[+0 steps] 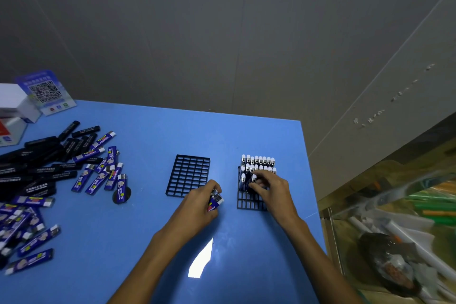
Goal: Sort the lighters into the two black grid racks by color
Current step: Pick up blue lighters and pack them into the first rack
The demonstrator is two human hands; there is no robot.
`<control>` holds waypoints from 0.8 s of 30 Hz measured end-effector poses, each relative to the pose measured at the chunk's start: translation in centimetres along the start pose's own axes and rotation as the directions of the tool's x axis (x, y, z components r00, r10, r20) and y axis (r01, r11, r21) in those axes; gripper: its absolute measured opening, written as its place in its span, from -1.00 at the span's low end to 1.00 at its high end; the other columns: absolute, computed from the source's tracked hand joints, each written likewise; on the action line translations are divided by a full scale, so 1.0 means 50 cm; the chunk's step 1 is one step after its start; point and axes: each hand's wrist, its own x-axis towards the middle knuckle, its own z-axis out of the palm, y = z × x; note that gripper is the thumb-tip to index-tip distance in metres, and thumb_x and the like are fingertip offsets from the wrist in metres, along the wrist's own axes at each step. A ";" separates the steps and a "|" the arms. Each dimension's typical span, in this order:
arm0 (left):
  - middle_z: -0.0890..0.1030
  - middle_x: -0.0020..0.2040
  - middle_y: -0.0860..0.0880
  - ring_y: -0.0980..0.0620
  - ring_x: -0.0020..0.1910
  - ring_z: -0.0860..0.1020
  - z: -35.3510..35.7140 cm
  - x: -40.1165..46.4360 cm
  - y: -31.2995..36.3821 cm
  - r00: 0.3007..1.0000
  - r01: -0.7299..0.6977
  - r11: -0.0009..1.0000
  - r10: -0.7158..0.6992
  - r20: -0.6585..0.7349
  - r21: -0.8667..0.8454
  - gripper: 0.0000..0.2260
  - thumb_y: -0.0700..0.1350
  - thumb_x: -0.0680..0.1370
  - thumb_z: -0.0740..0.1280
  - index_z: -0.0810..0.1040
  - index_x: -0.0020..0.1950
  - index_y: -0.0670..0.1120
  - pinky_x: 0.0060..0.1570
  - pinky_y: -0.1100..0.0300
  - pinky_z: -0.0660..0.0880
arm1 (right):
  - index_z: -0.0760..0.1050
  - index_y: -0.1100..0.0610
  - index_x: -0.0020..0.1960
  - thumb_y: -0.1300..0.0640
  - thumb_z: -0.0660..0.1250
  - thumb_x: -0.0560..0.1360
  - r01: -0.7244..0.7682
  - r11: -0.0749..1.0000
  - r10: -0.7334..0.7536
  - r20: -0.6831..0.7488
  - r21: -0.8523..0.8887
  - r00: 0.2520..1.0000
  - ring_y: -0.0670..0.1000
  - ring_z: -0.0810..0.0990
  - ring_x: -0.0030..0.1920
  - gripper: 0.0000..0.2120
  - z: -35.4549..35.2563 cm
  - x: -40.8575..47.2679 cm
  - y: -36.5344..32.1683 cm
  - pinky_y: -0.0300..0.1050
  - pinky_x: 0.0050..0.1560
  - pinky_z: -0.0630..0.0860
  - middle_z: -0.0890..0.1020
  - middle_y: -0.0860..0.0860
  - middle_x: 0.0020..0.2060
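Two black grid racks stand on the blue table. The left rack (pixel 188 175) holds nothing. The right rack (pixel 249 201) has several blue lighters (pixel 257 163) standing upright in its far rows. My right hand (pixel 269 187) is over that rack, its fingers pinching a blue lighter (pixel 253 180) at a slot in the third row. My left hand (pixel 199 201) sits between the racks and grips a small bunch of blue lighters (pixel 216 201). Loose black lighters (pixel 44 158) and blue lighters (pixel 98 175) lie piled at the left.
A white box (pixel 14 103) and a QR-code stand (pixel 45 92) sit at the table's far left corner. The table's right edge (pixel 313 180) drops off beside a cluttered bin (pixel 394 242). A grey wall runs behind.
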 end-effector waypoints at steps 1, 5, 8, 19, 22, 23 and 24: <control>0.53 -0.13 0.06 0.14 -0.21 0.50 0.000 0.000 0.001 1.000 0.000 1.000 0.000 0.000 -0.002 -0.69 -0.27 0.46 0.36 0.42 0.11 0.03 -0.20 0.24 0.50 | 0.61 0.14 0.05 0.28 0.49 0.42 -0.007 1.000 0.007 -0.007 0.014 1.000 -0.01 0.57 -0.22 -0.78 0.002 0.000 0.000 -0.19 -0.08 0.56 0.61 0.07 -0.24; 0.53 -0.14 0.06 0.14 -0.23 0.49 -0.002 -0.001 0.001 1.000 -0.007 1.000 0.007 -0.002 -0.005 -0.69 -0.28 0.45 0.36 0.42 0.10 0.02 -0.22 0.26 0.48 | 0.60 0.15 0.05 0.29 0.48 0.42 -0.025 0.999 0.026 -0.006 0.046 1.000 -0.06 0.57 -0.21 -0.78 0.011 -0.003 0.007 -0.17 -0.06 0.57 0.62 0.09 -0.22; 0.53 -0.13 0.07 0.12 -0.22 0.50 -0.003 -0.003 0.000 1.000 -0.009 1.000 0.009 -0.001 -0.006 -0.68 -0.27 0.45 0.37 0.42 0.10 0.03 -0.21 0.27 0.49 | 0.60 0.11 -0.01 0.26 0.51 0.40 -0.031 0.999 0.031 0.001 0.017 1.000 0.02 0.57 -0.25 -0.80 0.011 0.003 0.005 -0.16 -0.11 0.57 0.60 0.06 -0.27; 0.53 -0.13 0.07 0.14 -0.22 0.50 -0.002 -0.001 0.002 1.000 0.010 1.000 -0.010 -0.002 -0.009 -0.68 -0.27 0.46 0.37 0.42 0.10 0.04 -0.22 0.28 0.49 | 0.60 0.07 0.02 0.16 0.47 0.45 0.013 0.994 -0.007 0.051 -0.108 0.999 -0.01 0.55 -0.28 -0.84 0.015 0.004 0.004 -0.08 -0.15 0.56 0.59 -0.05 -0.31; 0.53 -0.13 0.07 0.15 -0.22 0.51 -0.002 -0.002 0.002 1.000 0.007 1.000 -0.007 -0.004 -0.010 -0.68 -0.27 0.46 0.37 0.42 0.10 0.05 -0.27 0.38 0.45 | 0.59 0.10 0.00 0.15 0.46 0.46 0.013 0.991 -0.006 0.058 -0.131 0.998 0.01 0.56 -0.28 -0.87 0.021 0.006 0.000 -0.09 -0.17 0.54 0.59 -0.02 -0.31; 0.53 -0.13 0.07 0.16 -0.22 0.51 -0.002 -0.003 0.002 1.000 0.004 1.000 -0.004 -0.005 -0.009 -0.68 -0.27 0.46 0.37 0.42 0.09 0.05 -0.27 0.40 0.43 | 0.59 0.11 -0.01 0.15 0.45 0.47 0.010 0.991 -0.002 0.062 -0.137 0.998 0.01 0.55 -0.28 -0.88 0.022 0.007 -0.003 -0.11 -0.19 0.53 0.59 -0.01 -0.32; 0.53 -0.12 0.07 0.16 -0.21 0.51 -0.002 -0.003 0.002 1.000 0.001 1.000 -0.001 -0.008 -0.007 -0.69 -0.27 0.45 0.37 0.42 0.09 0.04 -0.27 0.40 0.43 | 0.58 0.11 -0.02 0.14 0.45 0.47 0.008 0.990 0.001 0.065 -0.143 0.998 0.00 0.54 -0.29 -0.89 0.023 0.007 -0.006 -0.13 -0.21 0.51 0.58 0.00 -0.32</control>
